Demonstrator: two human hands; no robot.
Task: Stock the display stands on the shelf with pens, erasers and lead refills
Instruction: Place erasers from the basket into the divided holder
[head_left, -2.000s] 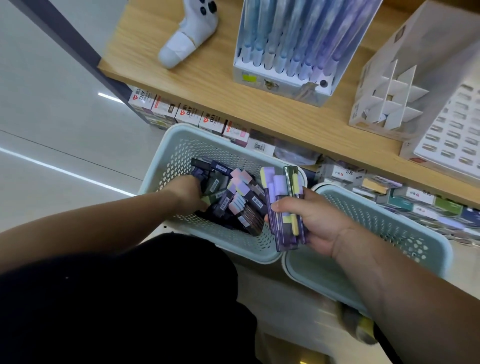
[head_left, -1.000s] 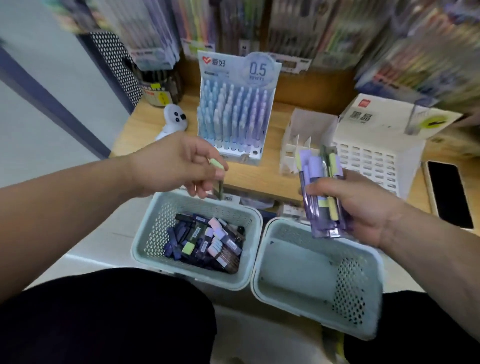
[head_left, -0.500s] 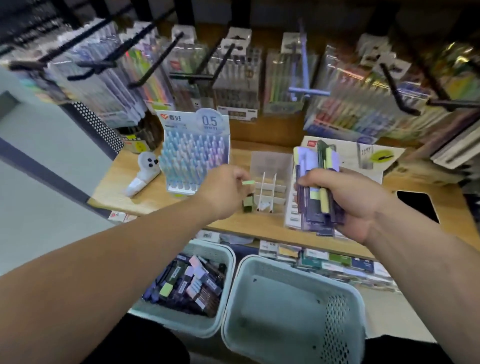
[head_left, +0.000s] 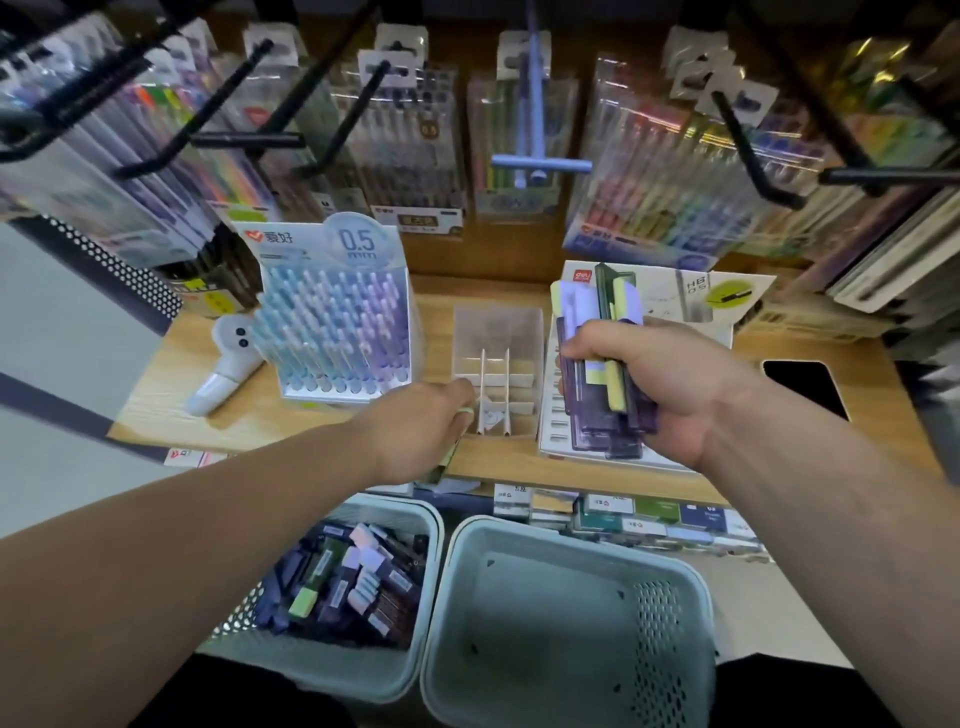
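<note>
- Refill cases (head_left: 602, 400) are sitting stacked in the right hand (head_left: 675, 384), whose fingers are curling tight round their middle. Their long axes are running away from the person, coloured ends pointing backward.
- Left hand (head_left: 415, 431) is pinching one case (head_left: 445, 460) at the front of the stand (head_left: 496, 332) between the hands, green tip pointing up.
- They are looking light, stiff and slick; pinching the flat sides mid-length is probably suiting them best.

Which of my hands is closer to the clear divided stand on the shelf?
Left. The left hand is at the front left corner of the clear stand, pinching one green-tipped case; the right hand grips a bundle off to its right.
</note>
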